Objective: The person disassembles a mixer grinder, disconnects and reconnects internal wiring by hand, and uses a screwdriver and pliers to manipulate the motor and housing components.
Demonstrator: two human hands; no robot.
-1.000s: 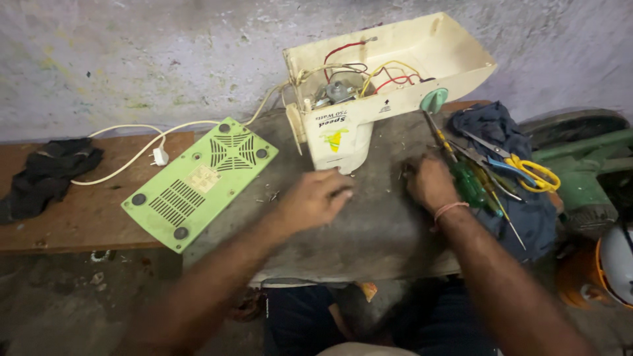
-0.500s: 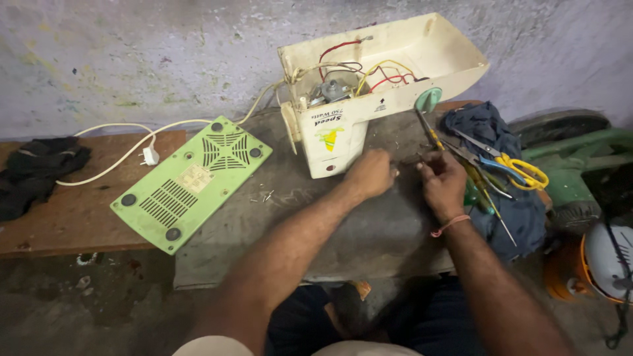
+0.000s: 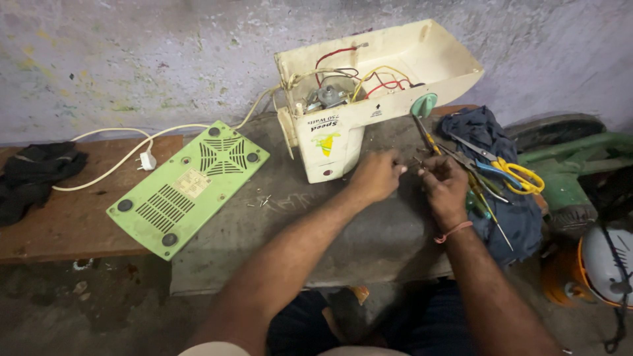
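Your left hand (image 3: 376, 177): fingers curled, tips pinched toward your right hand; what they grip is too small to tell. Your right hand (image 3: 446, 186): fingers bent around a small metal piece, kind unclear. Both just in front of the opened cream appliance housing (image 3: 369, 99). Green base plate (image 3: 188, 186) left; yellow-handled scissors (image 3: 511, 171) on blue cloth (image 3: 511, 211) right.

Worn workshop corner by a stained wall

A mottled, pale purplish wall (image 3: 132, 59) rises directly behind the brown wooden bench (image 3: 72, 224); below the bench's front edge lies a gritty concrete floor (image 3: 99, 310), dimly lit.
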